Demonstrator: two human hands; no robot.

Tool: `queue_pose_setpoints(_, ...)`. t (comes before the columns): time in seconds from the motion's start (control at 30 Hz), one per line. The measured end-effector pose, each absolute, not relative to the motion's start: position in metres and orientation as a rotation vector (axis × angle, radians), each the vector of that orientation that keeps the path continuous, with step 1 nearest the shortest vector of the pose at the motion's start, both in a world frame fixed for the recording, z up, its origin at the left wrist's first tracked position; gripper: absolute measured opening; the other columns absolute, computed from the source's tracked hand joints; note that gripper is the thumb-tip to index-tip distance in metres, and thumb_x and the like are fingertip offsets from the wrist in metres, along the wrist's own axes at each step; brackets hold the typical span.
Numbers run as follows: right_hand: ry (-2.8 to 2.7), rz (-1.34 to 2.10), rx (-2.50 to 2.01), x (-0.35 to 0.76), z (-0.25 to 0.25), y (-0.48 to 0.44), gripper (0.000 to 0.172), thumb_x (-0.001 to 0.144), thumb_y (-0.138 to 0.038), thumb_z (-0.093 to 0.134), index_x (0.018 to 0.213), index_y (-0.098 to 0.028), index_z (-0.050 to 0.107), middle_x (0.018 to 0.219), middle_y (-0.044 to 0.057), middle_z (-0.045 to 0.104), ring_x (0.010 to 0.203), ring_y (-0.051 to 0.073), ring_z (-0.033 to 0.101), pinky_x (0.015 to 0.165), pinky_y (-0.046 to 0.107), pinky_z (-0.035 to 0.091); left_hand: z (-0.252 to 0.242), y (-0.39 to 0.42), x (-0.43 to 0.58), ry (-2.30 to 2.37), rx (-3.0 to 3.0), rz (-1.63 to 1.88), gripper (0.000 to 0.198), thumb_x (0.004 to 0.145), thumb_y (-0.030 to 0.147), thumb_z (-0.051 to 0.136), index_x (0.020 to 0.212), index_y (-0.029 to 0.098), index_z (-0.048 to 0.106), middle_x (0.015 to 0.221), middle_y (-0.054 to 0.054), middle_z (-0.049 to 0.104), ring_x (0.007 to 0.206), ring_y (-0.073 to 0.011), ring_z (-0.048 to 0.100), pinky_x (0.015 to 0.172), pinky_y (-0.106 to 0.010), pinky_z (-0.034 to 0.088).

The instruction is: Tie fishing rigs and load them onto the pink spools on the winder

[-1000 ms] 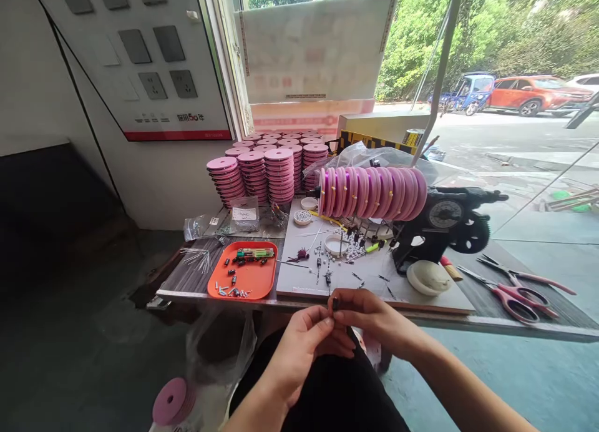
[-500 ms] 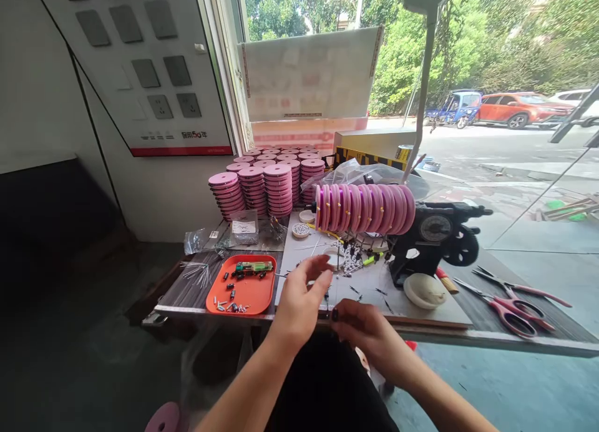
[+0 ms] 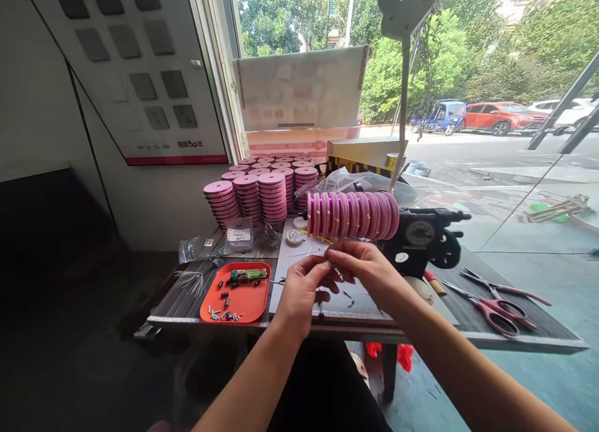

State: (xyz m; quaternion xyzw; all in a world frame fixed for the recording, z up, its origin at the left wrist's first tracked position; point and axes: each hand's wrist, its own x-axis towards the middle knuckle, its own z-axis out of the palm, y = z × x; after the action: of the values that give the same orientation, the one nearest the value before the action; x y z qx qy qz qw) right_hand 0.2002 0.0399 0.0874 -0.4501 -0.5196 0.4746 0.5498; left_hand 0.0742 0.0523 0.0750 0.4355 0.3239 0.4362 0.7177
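- Desk (image 3: 538, 338) of dark boards stands by the open shopfront, with a pale work mat (image 3: 285, 276) laid on its middle.
- Stacks of pink spools (image 3: 255, 198) fill the far left of the desk, by the window.
- Row of pink spools (image 3: 350, 215) sits edge-on on the shaft of a black winding machine (image 3: 421, 238), just beyond the hands.
- Orange tray (image 3: 243, 301) lies left of the mat, holding small dark and white parts and a green piece.
- Red-handled scissors (image 3: 496, 307) lie on the right of the desk, well apart from the hands.
- Right hand (image 3: 369, 270) and left hand (image 3: 302, 288) meet above the mat, fingertips pinched together on something too small to make out; whether it is a wire or a part cannot be told.
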Motion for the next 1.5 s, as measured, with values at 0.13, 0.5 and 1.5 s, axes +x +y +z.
queue_pose_setpoints(0.13, -1.205, 1.256, -1.014, 0.194, 0.084, 0.040, 0.034, 0.062, -0.045, 0.067, 0.060, -0.014, 0.054, 0.045, -0.004, 0.046, 0.041, 0.006, 0.037, 0.041, 0.021, 0.026, 0.074, 0.043, 0.073, 0.703, 1.003, 1.013, 0.012, 0.067, 0.025, 0.061, 0.063, 0.015, 0.058, 0.052, 0.002, 0.059, 0.042, -0.0067, 0.049, 0.040, -0.016, 0.029)
queue_pose_setpoints(0.5, -1.092, 1.300, -0.990, 0.190, 0.079, 0.034, 0.034, 0.060, -0.043, 0.070, 0.060, -0.014, 0.051, 0.050, -0.005, 0.047, 0.043, 0.006, 0.043, 0.042, 0.021, 0.034, 0.056, 0.023, 0.063, 0.767, 0.925, 0.970, 0.011, 0.067, 0.025, 0.058, 0.063, 0.016, 0.053, 0.045, 0.002, 0.059, 0.036, -0.0072, 0.049, 0.039, -0.017, 0.034)
queue_pose_setpoints(1.5, -1.072, 1.260, -1.026, 0.187, 0.075, 0.036, 0.031, 0.061, -0.041, 0.068, 0.060, -0.015, 0.051, 0.049, -0.006, 0.047, 0.042, 0.006, 0.042, 0.040, 0.020, 0.036, 0.045, 0.002, 0.047, 0.693, 0.476, 0.828, 0.017, 0.070, 0.023, 0.069, 0.067, 0.011, 0.058, 0.057, -0.003, 0.064, 0.046, -0.0090, 0.059, 0.043, -0.014, 0.046)
